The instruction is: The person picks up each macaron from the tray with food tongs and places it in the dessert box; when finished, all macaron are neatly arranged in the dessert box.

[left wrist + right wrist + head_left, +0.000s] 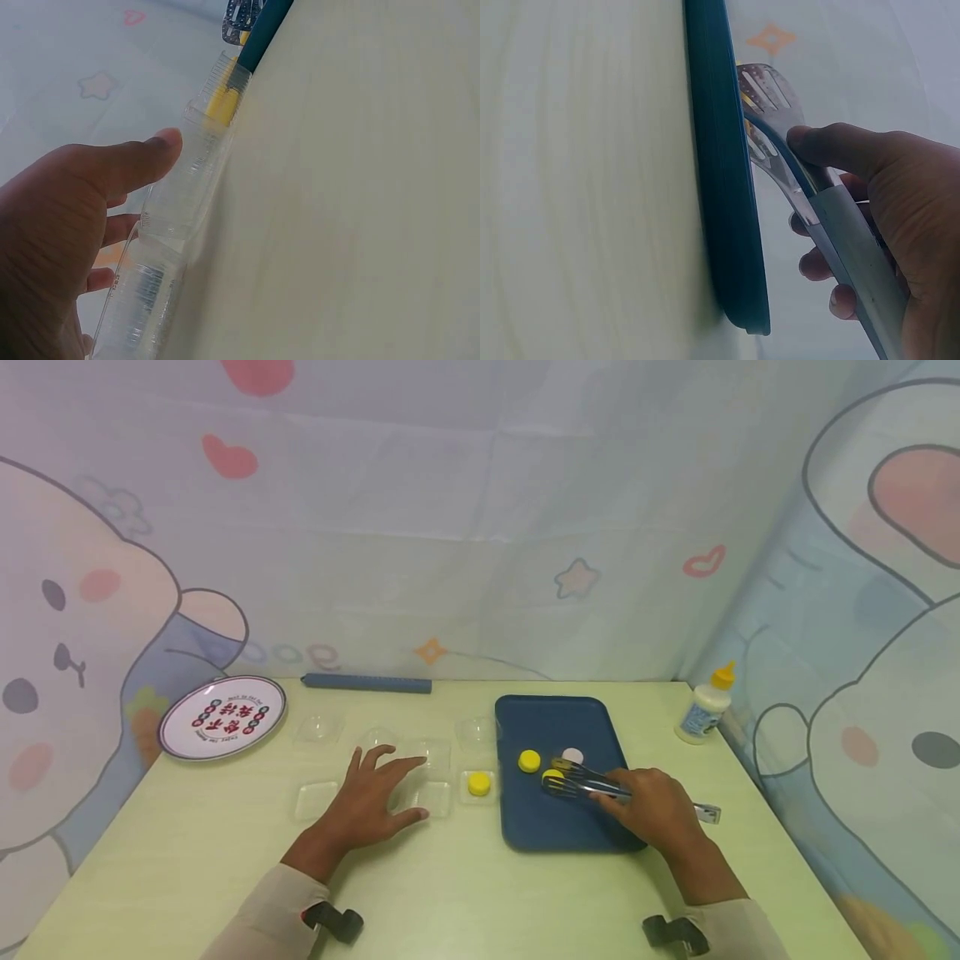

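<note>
My right hand [660, 812] grips a pair of metal serving tongs [859, 259], its slotted ends over the dark blue tray [558, 831]. Between or under those ends lies a yellow round piece [553, 775], macaron-like; whether the tongs pinch it I cannot tell. Another yellow piece [529, 761] and a pale pink one [572, 757] lie close by on the tray. My left hand [367, 802] hovers with fingers spread beside a clear plastic box [432, 799], holding nothing. Nearer the tray, a clear box [467, 799] contains a yellow round piece [478, 783].
More clear plastic boxes stand open to the left, including one [317, 797] beside my left wrist. A patterned plate [222, 718] sits at the back left, and a dark blue bar [367, 682] lies along the back edge. A white bottle [703, 714] with an orange nozzle stands back right.
</note>
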`<state>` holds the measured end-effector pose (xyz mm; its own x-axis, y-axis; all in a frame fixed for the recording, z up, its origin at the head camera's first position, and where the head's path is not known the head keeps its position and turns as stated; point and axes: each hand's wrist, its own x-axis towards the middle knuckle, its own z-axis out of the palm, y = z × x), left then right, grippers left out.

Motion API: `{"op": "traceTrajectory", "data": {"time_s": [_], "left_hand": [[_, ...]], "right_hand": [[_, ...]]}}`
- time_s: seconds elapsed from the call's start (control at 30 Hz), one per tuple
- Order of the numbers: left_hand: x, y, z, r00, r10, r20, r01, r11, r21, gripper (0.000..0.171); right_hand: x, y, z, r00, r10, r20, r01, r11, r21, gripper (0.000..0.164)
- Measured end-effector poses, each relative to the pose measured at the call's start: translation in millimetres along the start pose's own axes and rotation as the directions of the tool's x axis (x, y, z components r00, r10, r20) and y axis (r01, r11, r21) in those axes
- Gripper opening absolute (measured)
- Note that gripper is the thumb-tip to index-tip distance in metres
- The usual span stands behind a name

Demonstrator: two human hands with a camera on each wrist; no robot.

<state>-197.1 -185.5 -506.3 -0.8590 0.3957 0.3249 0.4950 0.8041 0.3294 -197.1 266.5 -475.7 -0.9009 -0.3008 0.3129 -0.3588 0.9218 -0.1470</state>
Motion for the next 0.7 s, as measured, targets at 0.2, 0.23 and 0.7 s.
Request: {"op": "traceTrajectory", "data": {"time_s": [0.2,0.23,0.7], "left_hand": [[0.4,-1.0,0.6,1.000,-0.002,0.017,0.002,1.000,-0.006,0.074],[0.4,-1.1,0.9,1.000,0.003,0.014,-0.002,1.000,-0.006,0.074],[0.8,0.4,1.1,1.000,0.010,-0.004,-0.010,0.999,-0.031,0.071]], "right_hand": [[1.1,-0.4,1.0,1.000,0.011,0.011,-0.010,0.999,-0.037,0.039],[1.0,-0.3,1.3,1.000,0.010,0.010,-0.010,0.999,-0.042,0.039],[0.0,-2.9,1.7,0.996,-0.035,-0.084,0.030,0.998,-0.060,0.040]]}}
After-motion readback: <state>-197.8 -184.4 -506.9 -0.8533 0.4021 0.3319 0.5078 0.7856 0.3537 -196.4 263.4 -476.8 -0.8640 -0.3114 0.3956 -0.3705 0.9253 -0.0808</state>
